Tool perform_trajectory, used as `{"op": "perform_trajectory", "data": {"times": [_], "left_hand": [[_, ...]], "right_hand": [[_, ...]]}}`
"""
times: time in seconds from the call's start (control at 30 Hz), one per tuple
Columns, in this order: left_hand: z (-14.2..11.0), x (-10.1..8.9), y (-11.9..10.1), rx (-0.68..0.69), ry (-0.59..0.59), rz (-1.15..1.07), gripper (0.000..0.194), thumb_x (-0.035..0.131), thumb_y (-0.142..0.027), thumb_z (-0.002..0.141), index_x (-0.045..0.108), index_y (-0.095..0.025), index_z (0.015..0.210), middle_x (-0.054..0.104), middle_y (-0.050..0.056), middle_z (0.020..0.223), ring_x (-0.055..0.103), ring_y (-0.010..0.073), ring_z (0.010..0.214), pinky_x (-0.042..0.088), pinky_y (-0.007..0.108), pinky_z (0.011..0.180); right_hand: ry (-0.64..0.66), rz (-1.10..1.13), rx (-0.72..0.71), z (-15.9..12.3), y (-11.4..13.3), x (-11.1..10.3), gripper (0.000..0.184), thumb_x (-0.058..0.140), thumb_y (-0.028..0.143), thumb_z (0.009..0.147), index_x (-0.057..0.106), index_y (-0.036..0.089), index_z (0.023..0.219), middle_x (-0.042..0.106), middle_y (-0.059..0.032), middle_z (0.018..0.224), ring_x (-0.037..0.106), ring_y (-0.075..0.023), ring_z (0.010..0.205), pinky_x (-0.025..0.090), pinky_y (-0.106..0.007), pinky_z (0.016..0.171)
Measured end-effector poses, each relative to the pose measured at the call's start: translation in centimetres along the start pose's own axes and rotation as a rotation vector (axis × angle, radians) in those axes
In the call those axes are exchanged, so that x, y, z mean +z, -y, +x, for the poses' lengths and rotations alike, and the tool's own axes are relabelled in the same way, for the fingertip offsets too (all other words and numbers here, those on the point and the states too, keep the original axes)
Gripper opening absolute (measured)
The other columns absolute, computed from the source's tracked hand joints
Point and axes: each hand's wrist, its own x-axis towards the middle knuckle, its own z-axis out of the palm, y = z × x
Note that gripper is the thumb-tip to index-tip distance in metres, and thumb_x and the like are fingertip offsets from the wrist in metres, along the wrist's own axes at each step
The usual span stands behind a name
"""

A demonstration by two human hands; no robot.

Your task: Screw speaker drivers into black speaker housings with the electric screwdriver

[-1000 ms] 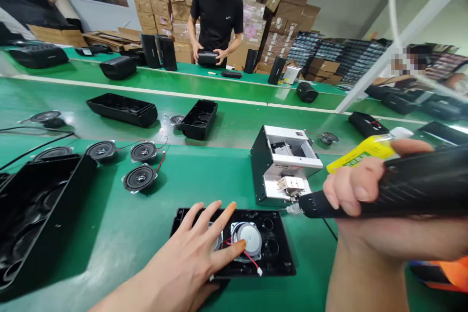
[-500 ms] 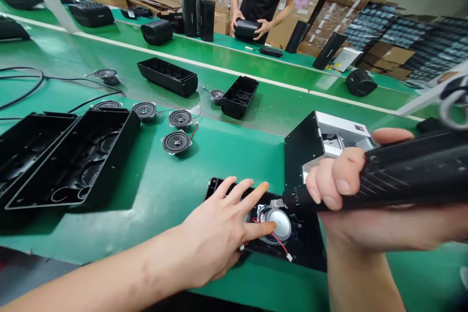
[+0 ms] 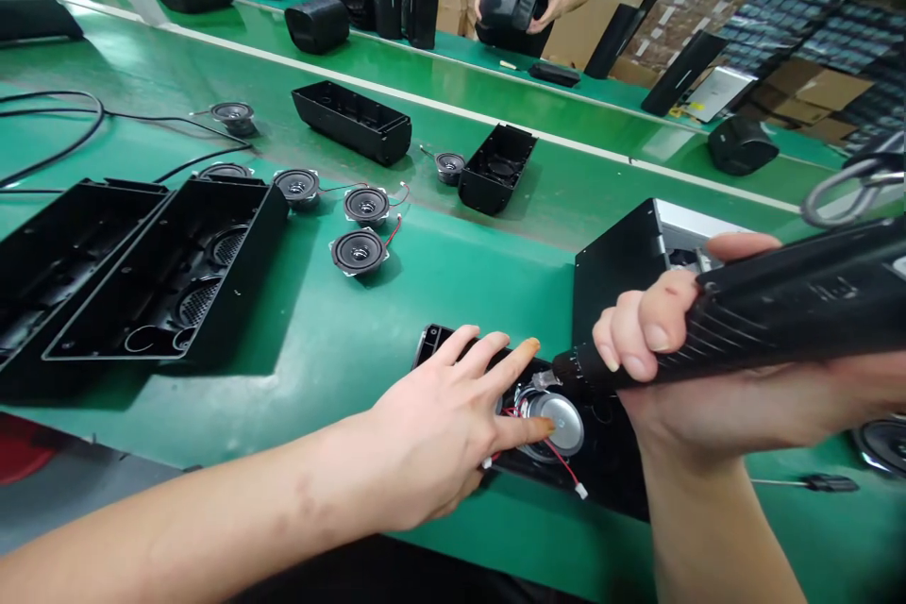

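Observation:
My left hand (image 3: 453,425) lies with spread fingers over a black speaker housing (image 3: 609,462), its thumb on the silver back of a speaker driver (image 3: 566,425) set in the housing. Red wires with a white connector (image 3: 581,491) trail from the driver. My right hand (image 3: 665,349) is wrapped round a black electric screwdriver (image 3: 785,302), which is held level from the right. Its tip reaches the driver's edge near my left fingertips; the screw itself cannot be made out.
Two open black housings (image 3: 170,283) stand at left, beside several loose speaker drivers (image 3: 359,251). A black and silver box (image 3: 615,264) stands behind the screwdriver. A thin screwdriver (image 3: 828,483) lies at right. Across the green bench (image 3: 453,293), a person's hands (image 3: 545,9) hold a black speaker.
My view has shifted, so the bench things sit further right and mostly higher. Both hands keep their places at the housing. The person opposite has turned the speaker in their hands.

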Motion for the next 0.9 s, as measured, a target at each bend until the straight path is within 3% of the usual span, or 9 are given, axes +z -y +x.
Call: {"op": "perform_trajectory", "data": {"times": [0.33, 0.5, 0.9], "left_hand": [[-0.1, 0.0, 0.1, 0.009, -0.011, 0.015, 0.066, 0.075, -0.031, 0.086, 0.058, -0.031, 0.150, 0.032, 0.027, 0.167, 0.044, 0.0473, 0.144, 0.036, 0.064, 0.115], [0.2, -0.1, 0.1, 0.000, -0.010, 0.029, 0.067, 0.076, -0.034, 0.086, 0.057, -0.033, 0.150, 0.036, 0.024, 0.165, 0.045, 0.0450, 0.143, 0.036, 0.064, 0.116], [0.1, -0.1, 0.1, -0.015, 0.001, 0.016, 0.066, 0.075, -0.035, 0.086, 0.057, -0.035, 0.150, 0.044, 0.019, 0.157, 0.044, 0.0439, 0.142, 0.037, 0.065, 0.115]], "right_hand": [[-0.020, 0.018, 0.031, 0.1, -0.2, 0.6, 0.051, 0.092, 0.068, 0.065, 0.082, 0.028, 0.095, 0.060, 0.0031, 0.053, 0.043, -0.0121, 0.035, 0.037, -0.024, 0.034], [0.082, 0.072, 0.068, 0.0, -0.3, 1.2, 0.048, 0.092, 0.068, 0.066, 0.082, 0.025, 0.087, 0.060, 0.0006, 0.051, 0.046, -0.0131, 0.032, 0.038, -0.023, 0.033], [0.229, 0.221, 0.170, -0.6, -1.3, 0.4, 0.055, 0.091, 0.070, 0.066, 0.081, 0.024, 0.093, 0.064, -0.0010, 0.056, 0.047, -0.0139, 0.037, 0.037, -0.023, 0.037]]}}
